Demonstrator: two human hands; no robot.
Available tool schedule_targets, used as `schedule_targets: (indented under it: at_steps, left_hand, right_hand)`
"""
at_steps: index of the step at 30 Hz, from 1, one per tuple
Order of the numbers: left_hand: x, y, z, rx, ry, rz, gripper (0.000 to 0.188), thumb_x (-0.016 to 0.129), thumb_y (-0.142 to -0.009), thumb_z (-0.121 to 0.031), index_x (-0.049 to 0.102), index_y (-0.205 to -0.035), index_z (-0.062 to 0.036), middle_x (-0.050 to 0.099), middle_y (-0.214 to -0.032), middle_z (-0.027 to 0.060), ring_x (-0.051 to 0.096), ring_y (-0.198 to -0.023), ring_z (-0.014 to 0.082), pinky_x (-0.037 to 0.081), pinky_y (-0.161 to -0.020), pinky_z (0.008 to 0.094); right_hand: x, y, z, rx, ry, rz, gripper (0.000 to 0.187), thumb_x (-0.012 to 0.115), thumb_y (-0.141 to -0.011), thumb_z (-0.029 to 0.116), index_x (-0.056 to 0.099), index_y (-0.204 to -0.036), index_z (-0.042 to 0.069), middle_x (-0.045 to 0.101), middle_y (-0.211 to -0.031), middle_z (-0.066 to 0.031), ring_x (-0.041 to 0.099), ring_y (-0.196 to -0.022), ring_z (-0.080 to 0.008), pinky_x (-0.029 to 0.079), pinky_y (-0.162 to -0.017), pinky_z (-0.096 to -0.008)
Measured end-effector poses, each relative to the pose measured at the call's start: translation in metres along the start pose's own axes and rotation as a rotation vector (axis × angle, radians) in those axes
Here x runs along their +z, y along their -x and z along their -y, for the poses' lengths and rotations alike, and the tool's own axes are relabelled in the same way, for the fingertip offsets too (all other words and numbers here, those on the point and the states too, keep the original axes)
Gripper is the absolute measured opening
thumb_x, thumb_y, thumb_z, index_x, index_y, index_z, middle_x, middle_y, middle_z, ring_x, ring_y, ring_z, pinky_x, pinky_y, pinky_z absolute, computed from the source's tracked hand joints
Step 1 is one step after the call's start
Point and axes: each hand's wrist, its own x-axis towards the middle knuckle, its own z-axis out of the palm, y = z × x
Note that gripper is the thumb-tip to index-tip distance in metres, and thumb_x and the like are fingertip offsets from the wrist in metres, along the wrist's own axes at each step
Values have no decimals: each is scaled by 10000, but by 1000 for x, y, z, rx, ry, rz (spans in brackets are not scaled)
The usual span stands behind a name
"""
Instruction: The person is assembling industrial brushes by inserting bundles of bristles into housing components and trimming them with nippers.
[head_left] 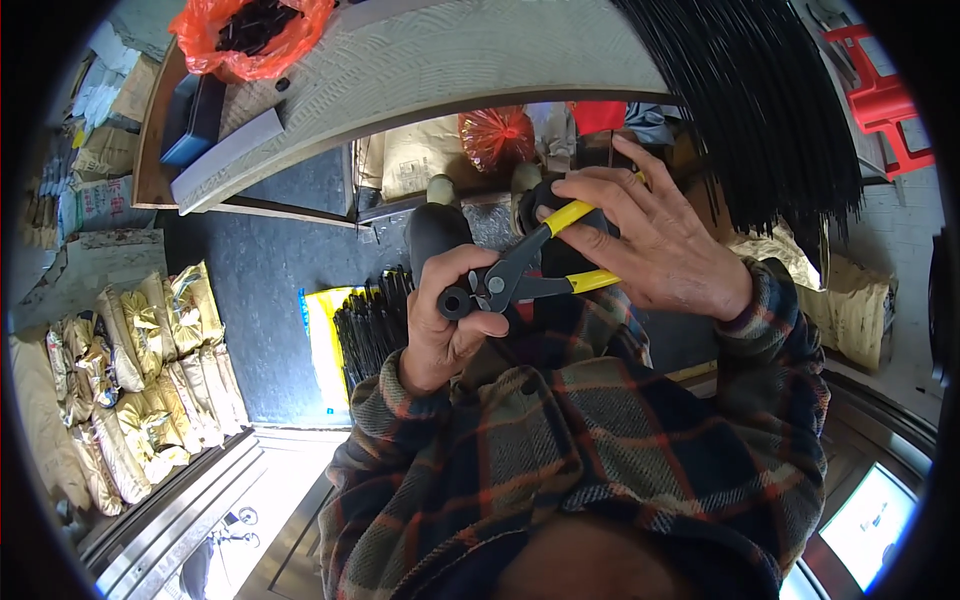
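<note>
One cutter, one black tube, two hands gripping.

a short black rubber tube piece with a round hollow end facing up sits pinched in the left hand, close against its thumb. yellow-handled cutting pliers with dark metal jaws lie slantwise in the right hand, jaws just beside the tube, handles spread apart.

The left hand is covering most of the black tube; the cutter's jaws are possibly biting it, too small to tell.
</note>
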Motion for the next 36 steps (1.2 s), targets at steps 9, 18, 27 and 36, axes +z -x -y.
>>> schedule_targets:
  at_steps: [9, 18, 27, 36]
  left_hand:
    - [12, -1, -5, -112, -85, -259, 764, 191, -875, -617, 548, -988, 48, 552, -921, 121, 547, -811, 164, 425, -752, 276]
    - [3, -22, 8, 4, 96, -70, 630, 294, -909, -515, 575, -961, 47, 605, -826, 144, 601, -722, 205, 443, -631, 271]
    - [-6, -33, 13, -202, 225, -41, 766, 208, -868, -617, 595, -795, 40, 575, -693, 94, 543, -627, 157, 409, -581, 263]
    - [-4, -30, 34, -210, 205, -423, 687, 212, -903, -573, 531, -859, 34, 446, -574, 38, 392, -492, 98, 324, -465, 237]
  right_hand:
    - [61, 10, 13, 90, -234, -288, 279, 688, -595, 115, 626, -861, 56, 531, -944, -101, 556, -761, -228, 454, -600, -323]
    - [7, 11, -19, 385, -1503, 722, 122, 624, -806, 150, 614, -838, 33, 579, -884, -110, 591, -729, -214, 467, -630, -303]
    - [83, 13, 53, 296, -2485, 411, 422, 526, -860, 439, 544, -784, 24, 536, -763, -110, 554, -619, -156, 432, -561, -246]
    - [85, -26, 54, 543, -2102, -169, 392, 463, -893, 408, 417, -706, 67, 476, -673, -134, 450, -474, -152, 385, -411, -253]
